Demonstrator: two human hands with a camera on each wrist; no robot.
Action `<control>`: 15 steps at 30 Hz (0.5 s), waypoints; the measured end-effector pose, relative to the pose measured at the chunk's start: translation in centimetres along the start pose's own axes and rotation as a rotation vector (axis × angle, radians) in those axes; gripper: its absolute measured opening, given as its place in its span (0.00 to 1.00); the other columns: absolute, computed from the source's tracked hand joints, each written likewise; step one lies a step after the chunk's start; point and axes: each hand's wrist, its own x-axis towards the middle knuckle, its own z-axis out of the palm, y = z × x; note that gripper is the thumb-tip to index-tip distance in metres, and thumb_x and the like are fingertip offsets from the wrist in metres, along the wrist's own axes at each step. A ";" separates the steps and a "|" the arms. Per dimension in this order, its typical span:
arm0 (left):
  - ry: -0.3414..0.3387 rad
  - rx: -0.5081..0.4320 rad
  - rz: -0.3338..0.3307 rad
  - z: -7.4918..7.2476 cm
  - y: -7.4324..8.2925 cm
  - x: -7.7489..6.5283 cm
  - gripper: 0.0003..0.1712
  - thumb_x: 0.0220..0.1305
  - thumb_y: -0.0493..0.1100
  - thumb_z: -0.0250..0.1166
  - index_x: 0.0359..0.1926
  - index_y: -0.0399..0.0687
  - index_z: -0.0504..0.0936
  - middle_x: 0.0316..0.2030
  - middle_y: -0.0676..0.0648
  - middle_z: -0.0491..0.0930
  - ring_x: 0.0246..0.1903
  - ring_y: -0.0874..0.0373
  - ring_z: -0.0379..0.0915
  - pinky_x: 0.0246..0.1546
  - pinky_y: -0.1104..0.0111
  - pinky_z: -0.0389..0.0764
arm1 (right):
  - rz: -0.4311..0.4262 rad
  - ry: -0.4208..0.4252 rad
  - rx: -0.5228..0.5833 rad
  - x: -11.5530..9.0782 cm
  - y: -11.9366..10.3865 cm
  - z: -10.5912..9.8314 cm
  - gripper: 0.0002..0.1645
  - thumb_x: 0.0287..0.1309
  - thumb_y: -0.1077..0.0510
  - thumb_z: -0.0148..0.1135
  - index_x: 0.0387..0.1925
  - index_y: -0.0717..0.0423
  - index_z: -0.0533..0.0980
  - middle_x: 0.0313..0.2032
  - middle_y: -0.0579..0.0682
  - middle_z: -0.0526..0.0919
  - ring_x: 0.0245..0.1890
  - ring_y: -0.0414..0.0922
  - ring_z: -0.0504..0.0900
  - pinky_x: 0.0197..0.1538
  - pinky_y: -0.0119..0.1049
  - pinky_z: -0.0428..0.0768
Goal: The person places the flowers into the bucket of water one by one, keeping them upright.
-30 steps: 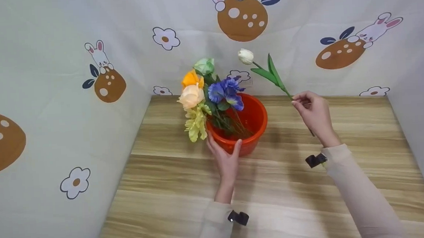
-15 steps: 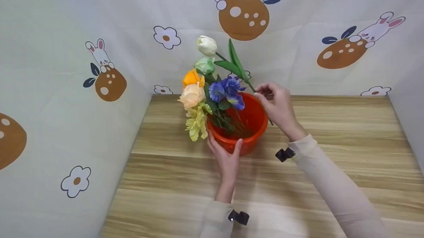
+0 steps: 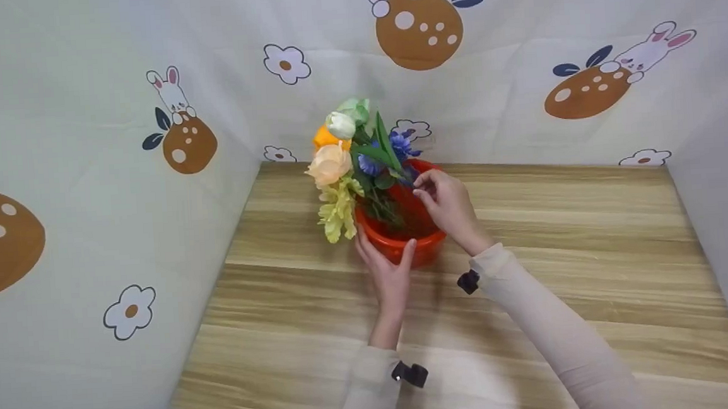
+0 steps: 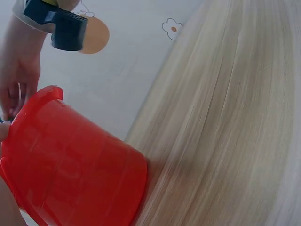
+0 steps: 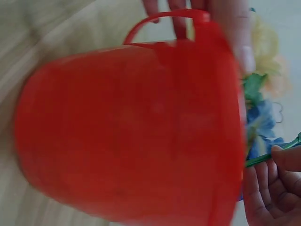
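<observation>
A red bucket (image 3: 427, 252) stands on the wooden table and holds several artificial flowers leaning left. My left hand (image 3: 389, 282) grips it at the front left, the thumb over the rim and the fingers along the side by the handle (image 5: 157, 18). Between thumb and fingers, my right hand (image 3: 451, 204) pinches the green stem (image 5: 257, 160) of a white tulip (image 3: 341, 125). This hand is over the bucket's right rim, with the stem's lower end hidden inside. The tulip's head overlaps a pale green flower (image 3: 358, 109) and an orange one (image 3: 323, 138); its leaves cross the blue flowers (image 3: 371, 164).
A peach rose (image 3: 329, 164) and a yellow flower (image 3: 337, 217) hang over the bucket's left side. The wooden table (image 3: 271, 336) is bordered at the back and sides by a pale curtain (image 3: 508, 82) printed with rabbits and flowers.
My right hand has carried the white tulip leftward from beside the bucket, then lowered it among the other flowers, its stem going into the bucket. The left hand has stayed on the bucket.
</observation>
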 end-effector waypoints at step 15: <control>-0.327 0.460 0.031 -6.3 0.8 -1.7 0.47 0.61 0.54 0.70 0.72 0.37 0.61 0.71 0.36 0.63 0.71 0.40 0.60 0.70 0.48 0.66 | -0.014 0.016 0.005 -2.1 2.3 -1.9 0.12 0.64 0.58 0.65 0.45 0.62 0.81 0.42 0.57 0.86 0.43 0.50 0.86 0.50 0.44 0.86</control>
